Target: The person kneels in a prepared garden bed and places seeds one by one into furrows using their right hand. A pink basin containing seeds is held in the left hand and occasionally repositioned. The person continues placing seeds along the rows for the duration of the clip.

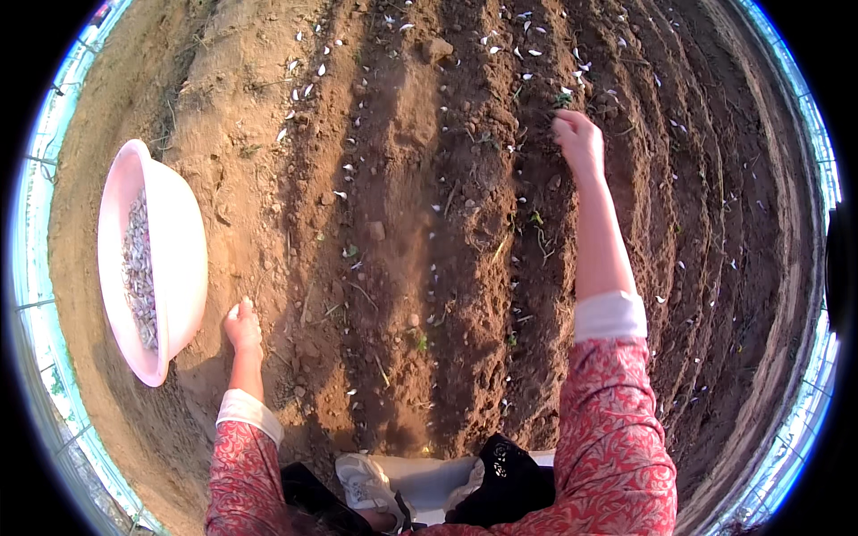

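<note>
My right hand [580, 142] reaches over a furrow at the upper right, its fingers closed at a small green sprig [563, 100]; whether it grips the sprig or a clove is hidden. My left hand [244, 326] is curled low at the left, with something pale at its fingertips, likely a garlic clove [234, 310]. Beside it a pink plastic basin [177, 254] stands, strongly distorted by the lens, holding many garlic cloves [139, 268]. More white cloves lie in rows along the soil furrows, among them a few [534, 52] just beyond my right hand.
Soil ridges [493, 268] run away from me, with clods, a stone [437, 48] and bits of weed on them. My shoes [365, 484] are at the bottom, beside a pale flat surface [429, 479]. A bright translucent wall with thin bars curves along both sides.
</note>
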Demonstrator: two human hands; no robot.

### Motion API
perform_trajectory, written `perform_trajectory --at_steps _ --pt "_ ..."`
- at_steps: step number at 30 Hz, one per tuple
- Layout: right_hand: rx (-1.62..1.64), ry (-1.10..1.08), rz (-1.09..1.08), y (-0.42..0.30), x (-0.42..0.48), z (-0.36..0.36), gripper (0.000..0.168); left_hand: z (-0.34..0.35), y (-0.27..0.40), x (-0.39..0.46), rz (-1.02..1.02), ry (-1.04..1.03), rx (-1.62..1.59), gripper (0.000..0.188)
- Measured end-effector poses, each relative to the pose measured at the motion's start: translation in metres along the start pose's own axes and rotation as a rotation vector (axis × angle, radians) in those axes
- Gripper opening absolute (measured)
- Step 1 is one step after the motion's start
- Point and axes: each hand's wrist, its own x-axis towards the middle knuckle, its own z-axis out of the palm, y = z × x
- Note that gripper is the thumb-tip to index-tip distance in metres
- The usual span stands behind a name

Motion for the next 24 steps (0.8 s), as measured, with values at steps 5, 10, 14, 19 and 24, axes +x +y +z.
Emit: perform_trajectory --at_steps 5,10,14,19,24 --pt "-0.195 0.3 -0.005 0.03 -0.057 -0.046 0.02 0.002 -0.005 0.006 -0.021 -0.042 -0.01 0.019" --pt "-0.301 0.235 -0.321 0.023 -0.045 -0.011 0.029 0.003 0.005 -0.005 0.008 -0.01 0.031 0.022" --pt "-0.582 0.113 -0.072 0.02 -0.017 0.008 0.043 0.012 0.007 -0.009 0.008 -0.015 0.055 0.023" --pt "-0.612 0.053 -0.071 0.018 -0.098 0.003 0.04 0.005 0.003 -0.001 0.003 -0.032 0.046 0.024" --pt "-0.629 -0.014 -0.114 0.022 -0.224 -0.04 0.042 0.0 0.0 0.006 0.016 -0.112 0.021 0.023"
